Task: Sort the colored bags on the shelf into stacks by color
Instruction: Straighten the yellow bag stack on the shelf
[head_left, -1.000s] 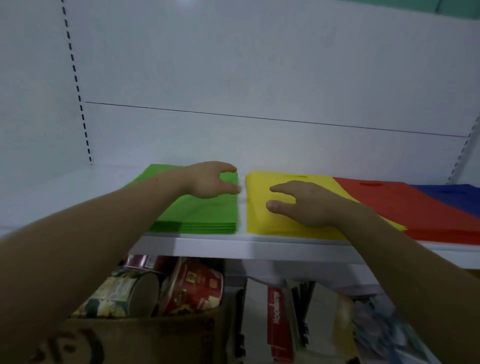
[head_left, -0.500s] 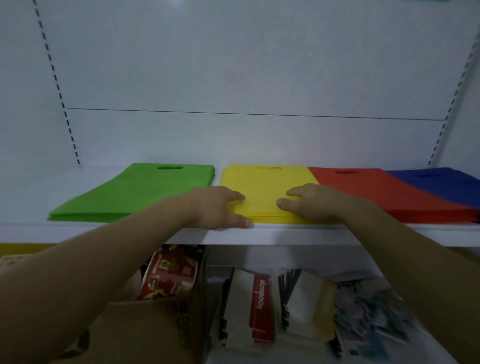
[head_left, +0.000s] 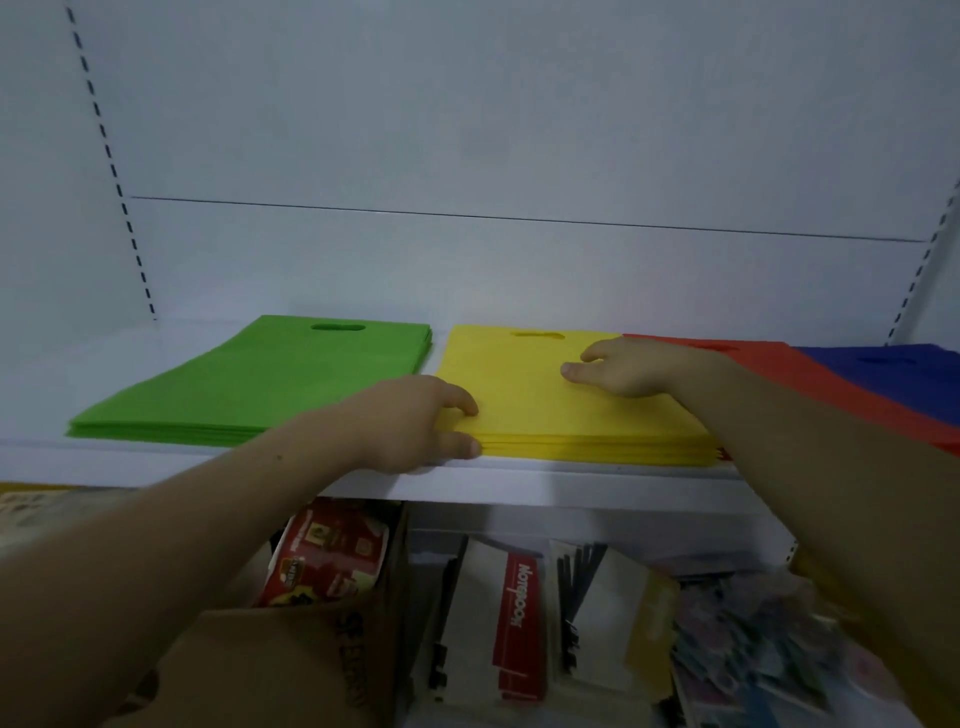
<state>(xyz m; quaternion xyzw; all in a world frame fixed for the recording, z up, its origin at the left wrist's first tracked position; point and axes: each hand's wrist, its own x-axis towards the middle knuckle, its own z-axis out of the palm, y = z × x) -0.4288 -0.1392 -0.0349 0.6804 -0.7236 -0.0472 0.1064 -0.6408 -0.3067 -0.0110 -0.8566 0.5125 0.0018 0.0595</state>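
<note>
Yellow stack (head_left: 545, 415) at the front of the shelf (head_left: 519, 483), between the green stack (head_left: 249, 384) and the red stack (head_left: 769, 364), with the blue stack (head_left: 893, 374) at the far right. The long axis of the yellow stack is seen to run from the shelf's front lip toward the back wall, with the handle cut-out at the far end. Its near left corner is gripped by the left hand (head_left: 415, 426): the fingers are curled over the top bag and the thumb is pressed against the front edge. The right hand (head_left: 628, 369) is laid on the top bag, further back and to the right, with fingers loosely extended, pointed left, and nothing held. A narrow strip of bare shelf is left between yellow and green; red is met at the right edge, though overlap cannot be judged. Any squaring of the stack is judged to turn on the left hand, the nearer to the front corner.
</note>
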